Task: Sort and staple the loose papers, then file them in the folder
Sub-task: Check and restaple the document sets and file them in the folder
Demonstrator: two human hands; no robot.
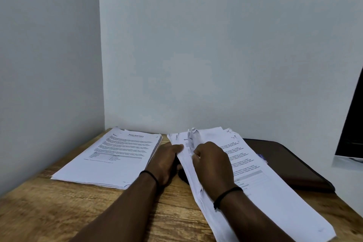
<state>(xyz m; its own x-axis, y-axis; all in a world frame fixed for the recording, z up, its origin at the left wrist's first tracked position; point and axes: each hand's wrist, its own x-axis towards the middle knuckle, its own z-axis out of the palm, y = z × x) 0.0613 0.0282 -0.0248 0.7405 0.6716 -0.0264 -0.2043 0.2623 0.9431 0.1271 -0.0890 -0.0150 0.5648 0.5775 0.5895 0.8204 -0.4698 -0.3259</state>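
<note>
Head cam, single view. Wooden table set in a corner of pale walls.

Two paper piles on the table:
- L pile: flat, fairly squared, printed sheet on top w/ heading, text blocks and a small table. Lies near the corner, well clear of both hands' fingers; its near-right corner is close to the left wrist.
- R pile: bigger, fanned and untidy, runs from the far edge toward the near-right table edge. Top sheet printed, text too blurred to read. Far corners curled, some sheets lifted.

Left hand: between the two piles, at the left edge of the R pile. Thumb lies on top of the sheets, fingers tucked under the edge, so it pinches that edge of the stack. Thin dark band on wrist.

Right hand: resting on top of the R pile, back of hand toward cam. Fingers curled down at the lifted sheets near the pile's left-centre; looks like it grips a few sheets (fingertips hidden behind the knuckles, so exact hold not clear). Dark band on this wrist too.

Dark brown folder: flat on the table right of the R pile, partly under it, closed as far as visible. Small bluish-purple item peeks out at the pile's right edge, on the folder; can't ID.

Dark panel at far right edge of view, cut off.
</note>
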